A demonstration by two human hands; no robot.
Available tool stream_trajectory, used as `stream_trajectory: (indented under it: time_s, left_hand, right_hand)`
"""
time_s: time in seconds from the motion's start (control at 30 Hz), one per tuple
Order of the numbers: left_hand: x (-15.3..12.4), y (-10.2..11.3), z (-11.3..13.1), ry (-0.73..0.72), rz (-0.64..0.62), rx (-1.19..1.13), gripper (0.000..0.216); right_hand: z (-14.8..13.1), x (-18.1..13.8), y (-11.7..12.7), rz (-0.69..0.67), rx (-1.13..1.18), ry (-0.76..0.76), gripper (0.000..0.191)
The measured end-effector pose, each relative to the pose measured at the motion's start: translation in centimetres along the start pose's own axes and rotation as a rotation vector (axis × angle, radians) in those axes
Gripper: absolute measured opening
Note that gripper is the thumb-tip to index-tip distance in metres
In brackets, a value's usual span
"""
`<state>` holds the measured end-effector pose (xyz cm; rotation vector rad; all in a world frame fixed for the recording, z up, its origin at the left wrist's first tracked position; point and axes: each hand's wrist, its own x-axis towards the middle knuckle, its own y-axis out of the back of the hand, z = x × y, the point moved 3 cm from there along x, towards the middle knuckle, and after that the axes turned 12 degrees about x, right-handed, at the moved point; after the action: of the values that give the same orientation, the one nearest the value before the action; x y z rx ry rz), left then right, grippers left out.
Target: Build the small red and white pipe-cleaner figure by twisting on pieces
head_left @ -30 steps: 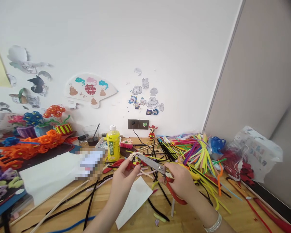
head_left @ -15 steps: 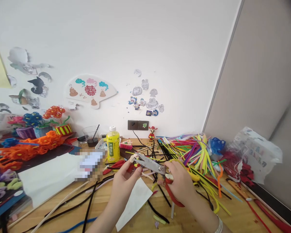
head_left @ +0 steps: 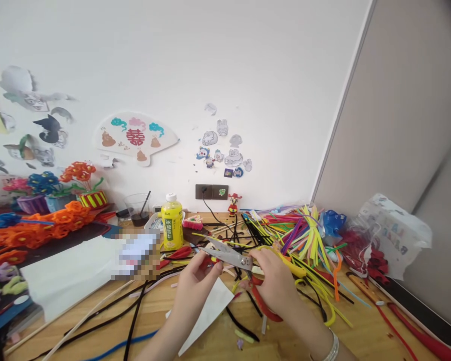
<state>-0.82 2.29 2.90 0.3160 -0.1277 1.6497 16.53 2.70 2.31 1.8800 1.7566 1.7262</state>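
My right hand (head_left: 276, 281) is closed round the red handles of a pair of scissors (head_left: 231, 255). The silver blades stand apart and point left, reaching over my left hand (head_left: 198, 281). Between thumb and fingers, that hand pinches a small red, yellow and cream craft piece (head_left: 213, 259), mostly hidden by the fingers and the blades. Under the hands, a sheet of white paper (head_left: 206, 316) lies on the wooden table (head_left: 195, 346), with black pipe cleaners (head_left: 242, 323) around it.
A yellow drink bottle (head_left: 172, 223) stands behind my left hand, near a cup of dark liquid (head_left: 138, 208). A small red-hatted figure (head_left: 233, 204) is by the wall. Bundled pipe cleaners (head_left: 308, 235) and a plastic bag (head_left: 402, 235) lie right; orange pipe-cleaner flowers (head_left: 52, 225) lie left.
The view has shifted slightly, so most things sit a little further left. The scissors stay over the craft piece, and the two blades now show more clearly apart. Both hands keep their hold.
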Motion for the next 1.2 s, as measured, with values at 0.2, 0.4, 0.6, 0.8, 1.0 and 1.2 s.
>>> stream_trajectory:
  time_s: [0.2, 0.4, 0.6, 0.8, 1.0, 1.2]
  left_hand:
    - [-0.07, 0.25, 0.14, 0.022, 0.007, 0.006, 0.038]
    - [-0.09, 0.30, 0.36, 0.022, 0.016, 0.020, 0.032]
    - [-0.05, 0.20, 0.32, -0.008, -0.027, 0.037, 0.033]
    - [-0.09, 0.17, 0.25, 0.006, -0.001, 0.055, 0.031]
    - [-0.14, 0.13, 0.31, 0.040, 0.039, 0.037, 0.038]
    - [-0.04, 0.13, 0.22, 0.073, 0.069, 0.041, 0.044]
  right_hand:
    - [0.29, 0.17, 0.56, 0.082, -0.124, 0.021, 0.034]
    - [0.50, 0.16, 0.67, 0.101, -0.200, 0.076, 0.029]
    - [0.50, 0.09, 0.62, 0.076, -0.211, 0.064, 0.032]
    - [0.19, 0.24, 0.77, 0.056, -0.174, 0.063, 0.035]
    - [0.26, 0.19, 0.68, 0.061, -0.122, 0.072, 0.034]
    - [0.16, 0.18, 0.75, 0.092, -0.124, 0.100, 0.031]
